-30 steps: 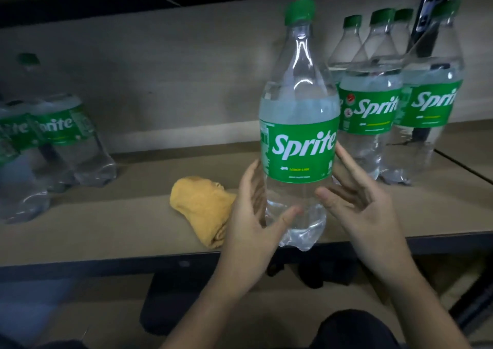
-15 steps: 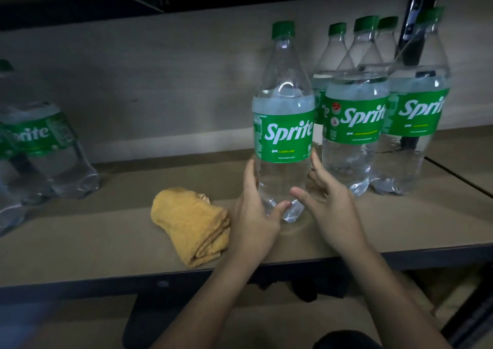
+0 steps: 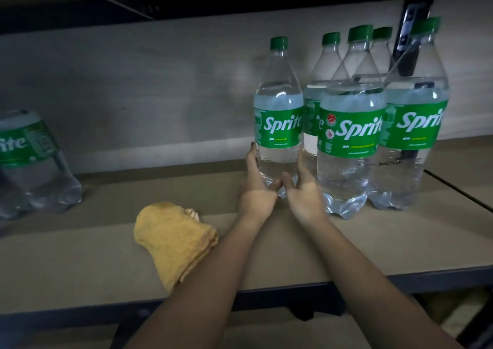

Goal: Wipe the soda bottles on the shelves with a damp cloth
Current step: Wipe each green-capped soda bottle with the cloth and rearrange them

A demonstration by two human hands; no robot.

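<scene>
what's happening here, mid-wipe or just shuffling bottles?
A person's left hand and right hand hold the lower part of one Sprite bottle from either side. It stands upright on the shelf, right beside the bottle group. The yellow cloth lies folded on the shelf to the left, in neither hand, so no wiping is happening now. More bottles stand at far left.

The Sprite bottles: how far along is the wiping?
Apparently done: none shows it. In hand: both hands, left hand and right hand, hold one clear green-capped Sprite bottle standing on the shelf. Left: the folded yellow cloth lies unused; neighbouring bottles wait.
</scene>
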